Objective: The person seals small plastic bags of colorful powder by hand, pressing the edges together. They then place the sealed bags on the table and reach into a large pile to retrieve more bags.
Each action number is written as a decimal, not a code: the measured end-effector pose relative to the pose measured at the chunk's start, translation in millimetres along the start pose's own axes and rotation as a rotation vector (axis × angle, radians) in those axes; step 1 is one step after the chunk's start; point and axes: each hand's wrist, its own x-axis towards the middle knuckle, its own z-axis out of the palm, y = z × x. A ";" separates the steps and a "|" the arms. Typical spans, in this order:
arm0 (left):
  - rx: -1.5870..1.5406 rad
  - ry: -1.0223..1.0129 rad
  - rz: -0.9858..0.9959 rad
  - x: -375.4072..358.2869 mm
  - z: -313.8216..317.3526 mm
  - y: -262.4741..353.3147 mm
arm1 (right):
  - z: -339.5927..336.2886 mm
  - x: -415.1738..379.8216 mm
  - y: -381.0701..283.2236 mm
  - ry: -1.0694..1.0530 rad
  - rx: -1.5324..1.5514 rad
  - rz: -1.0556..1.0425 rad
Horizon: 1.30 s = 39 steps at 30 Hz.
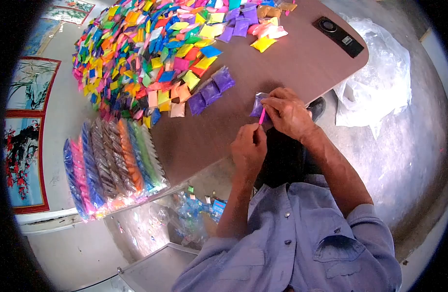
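Note:
Near the table's front edge, my right hand (pixel 288 114) pinches a small clear packet with purple contents (pixel 257 105). My left hand (pixel 249 143) is closed on the lower end of a thin pink stick (pixel 262 117), whose upper end reaches my right fingers beside the packet. To the left lies a joined strip of purple packets (pixel 211 91). Beyond it spreads a large heap of small colourful packets (pixel 136 53). Separate purple packets (pixel 241 27) lie at the heap's right side.
Long clear bags of twisted coloured pieces (pixel 112 160) lie at the table's left end. A dark device with a round dial (pixel 338 36) rests at the far right of the brown table (pixel 292 53). Clear plastic sheeting (pixel 375 73) hangs beyond the right edge.

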 end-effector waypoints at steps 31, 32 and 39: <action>0.008 0.038 0.031 5.4 -11.3 -0.3 | 4.1 -2.7 1.0 0.070 0.053 0.005; 0.000 0.022 0.003 6.9 -11.8 -13.6 | 3.1 -2.8 0.5 0.081 0.041 -0.008; -0.003 0.032 -0.005 23.4 -31.3 -30.2 | 1.6 -2.3 0.0 0.046 0.088 0.019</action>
